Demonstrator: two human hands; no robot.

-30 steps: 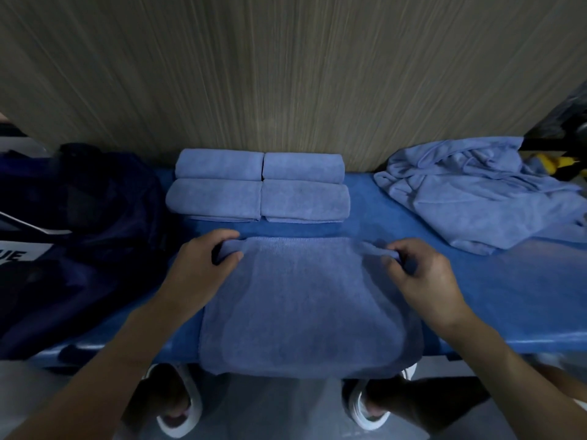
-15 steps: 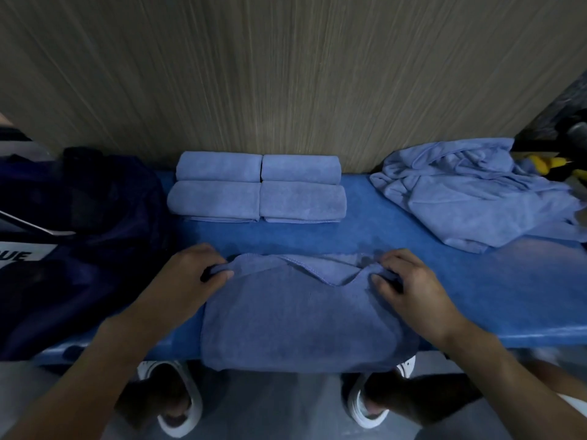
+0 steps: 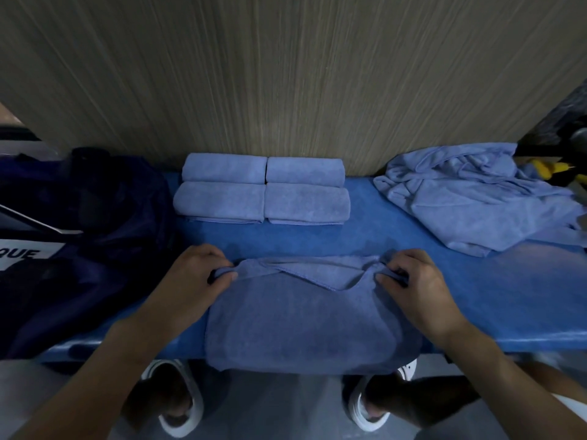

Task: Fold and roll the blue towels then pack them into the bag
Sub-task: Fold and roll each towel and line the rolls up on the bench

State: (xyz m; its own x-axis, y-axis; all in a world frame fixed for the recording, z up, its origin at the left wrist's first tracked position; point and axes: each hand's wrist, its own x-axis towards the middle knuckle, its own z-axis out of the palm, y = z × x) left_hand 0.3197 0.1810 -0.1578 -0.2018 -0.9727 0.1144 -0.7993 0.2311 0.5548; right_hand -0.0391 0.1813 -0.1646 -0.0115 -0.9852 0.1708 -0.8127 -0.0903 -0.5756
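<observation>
A folded blue towel (image 3: 305, 322) lies across the front of the blue bench (image 3: 476, 296), its near edge hanging over the side. My left hand (image 3: 193, 281) pinches its far left corner and my right hand (image 3: 416, 284) pinches its far right corner; the far edge between them is lifted and curled toward me. Several rolled blue towels (image 3: 263, 190) sit in two rows against the wall. A heap of unfolded blue towels (image 3: 470, 198) lies at the right. The dark navy bag (image 3: 82, 236) sits at the left end of the bench.
A wood-grain wall stands right behind the bench. Yellow and dark objects (image 3: 552, 169) lie at the far right beyond the heap. My feet in white sandals (image 3: 178, 404) are on the grey floor below the bench edge.
Both hands have pulled the towel's far edge toward me, starting a roll; that edge went from flat to lifted and sagging in the middle.
</observation>
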